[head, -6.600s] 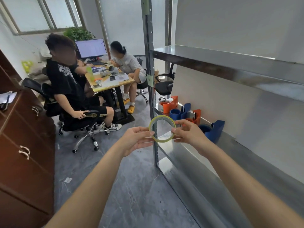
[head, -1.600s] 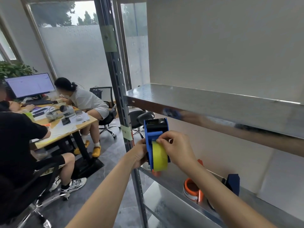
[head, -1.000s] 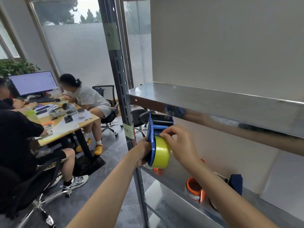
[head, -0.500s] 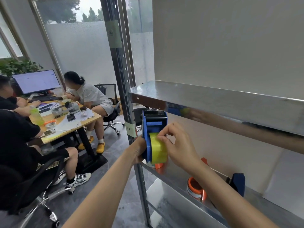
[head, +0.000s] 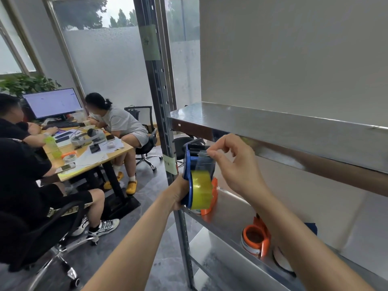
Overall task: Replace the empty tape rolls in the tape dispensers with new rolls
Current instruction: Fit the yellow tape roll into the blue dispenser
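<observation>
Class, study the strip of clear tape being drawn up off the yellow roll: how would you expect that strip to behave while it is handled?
The tape strip looks thin and see-through, so probably floppy unless kept taut. Pinched by the right hand at one end, it likely clings to skin. It seems nearly weightless, so it may curl back onto the yellow roll if released.

We hold a blue tape dispenser (head: 187,164) loaded with a yellow tape roll (head: 201,189) in front of a metal shelf (head: 231,217).
Our left hand (head: 176,194) grips the dispenser from behind; our right hand (head: 235,164) pinches the clear tape end (head: 204,159) up toward the blade. Two orange dispensers (head: 257,238) sit on the shelf.
</observation>
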The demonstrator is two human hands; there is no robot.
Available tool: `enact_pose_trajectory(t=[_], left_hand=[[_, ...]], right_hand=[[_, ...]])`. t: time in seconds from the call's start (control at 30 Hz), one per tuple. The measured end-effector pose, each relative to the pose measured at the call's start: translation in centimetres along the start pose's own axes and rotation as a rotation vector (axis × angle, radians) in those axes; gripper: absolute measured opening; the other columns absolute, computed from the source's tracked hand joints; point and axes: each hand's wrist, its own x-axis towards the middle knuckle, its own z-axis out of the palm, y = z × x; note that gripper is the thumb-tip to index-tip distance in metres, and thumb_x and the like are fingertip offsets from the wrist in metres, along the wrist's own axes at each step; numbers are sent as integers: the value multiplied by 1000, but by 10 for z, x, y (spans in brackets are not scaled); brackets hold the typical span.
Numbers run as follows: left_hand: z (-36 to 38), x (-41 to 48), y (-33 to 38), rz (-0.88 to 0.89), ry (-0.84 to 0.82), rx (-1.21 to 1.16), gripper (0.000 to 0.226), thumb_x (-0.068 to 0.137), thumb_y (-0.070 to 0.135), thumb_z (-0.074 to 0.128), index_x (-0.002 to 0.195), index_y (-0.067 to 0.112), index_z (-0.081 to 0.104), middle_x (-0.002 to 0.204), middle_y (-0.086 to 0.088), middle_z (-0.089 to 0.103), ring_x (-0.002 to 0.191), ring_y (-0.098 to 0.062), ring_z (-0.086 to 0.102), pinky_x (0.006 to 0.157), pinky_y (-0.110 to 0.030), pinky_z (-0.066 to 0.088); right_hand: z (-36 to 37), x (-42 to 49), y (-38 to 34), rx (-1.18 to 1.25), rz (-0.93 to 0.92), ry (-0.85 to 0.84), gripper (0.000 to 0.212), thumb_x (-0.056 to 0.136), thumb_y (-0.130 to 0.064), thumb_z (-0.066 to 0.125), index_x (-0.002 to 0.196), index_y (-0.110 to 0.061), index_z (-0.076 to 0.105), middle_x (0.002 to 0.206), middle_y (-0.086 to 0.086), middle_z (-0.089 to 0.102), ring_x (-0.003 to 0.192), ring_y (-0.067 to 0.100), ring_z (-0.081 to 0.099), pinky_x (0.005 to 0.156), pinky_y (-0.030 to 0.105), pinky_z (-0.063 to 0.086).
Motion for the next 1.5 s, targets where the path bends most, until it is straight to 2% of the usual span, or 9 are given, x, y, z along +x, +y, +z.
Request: enact_pose_trajectory(t=[0.13,0.27,0.4,0.6,0.9,1.1,1.17,1.4,1.5], left_hand=[[-4,1,-1,-33,11,-102,29,86,32,58,76,10,71,78,-11,72,73,-26,68,86,-42,50],[-8,1,7,-63,-33,-162,57,94,29,40,52,12,74,61,-6,71,53,-16,69,64,-30,55],[-3,-3,14,-20,-71,-122,45,93,25,45,64,15,77,76,-7,74,70,-19,71,87,-40,48],[2,-11,16,6,-56,-65,27,92,21,52,75,14,72,81,-7,73,73,-19,70,85,-40,51],[5,-21,27,-38,-139,30,27,98,15,41,83,10,63,65,1,73,58,-10,69,56,-23,57],[11,-24,28,-78,-185,45,33,97,18,41,79,8,67,65,-3,72,57,-13,69,57,-25,58],[12,-22,28,-100,-204,6,46,98,17,39,67,8,72,61,-5,71,52,-15,68,52,-25,57],[15,-26,26,-54,-238,-30,34,99,15,36,76,5,59,52,-3,68,44,-12,65,44,-22,54],[17,-25,30,-26,-253,-16,33,99,15,35,79,6,59,54,-1,69,46,-10,65,45,-21,54]], right_hand=[[-5,6,10,-120,150,-132,19,82,-17,73,69,-30,68,65,-12,54,63,0,45,60,18,36],[0,0,29,-83,346,-115,11,79,-15,74,68,-17,74,45,-11,47,43,2,39,51,19,31],[0,4,23,-111,354,-90,14,81,-17,72,68,-21,72,35,-14,45,38,1,42,44,11,31],[-1,9,16,-189,279,-16,20,81,-19,71,64,-27,68,36,-17,46,39,2,43,46,11,34],[3,9,7,-311,98,91,7,85,-16,71,83,-19,77,43,-22,41,52,-4,51,51,14,29],[8,12,2,-321,17,111,9,86,-14,69,85,-18,77,82,-6,73,74,8,65,72,31,56],[9,16,-1,-282,41,120,9,86,-15,69,85,-19,76,81,-8,72,76,8,66,75,30,56],[5,27,-12,-120,139,127,20,89,-16,65,74,-30,65,70,3,67,70,16,65,66,38,55],[3,33,-17,-87,147,136,18,91,-18,64,77,-29,64,58,-1,59,53,8,53,56,29,50]])
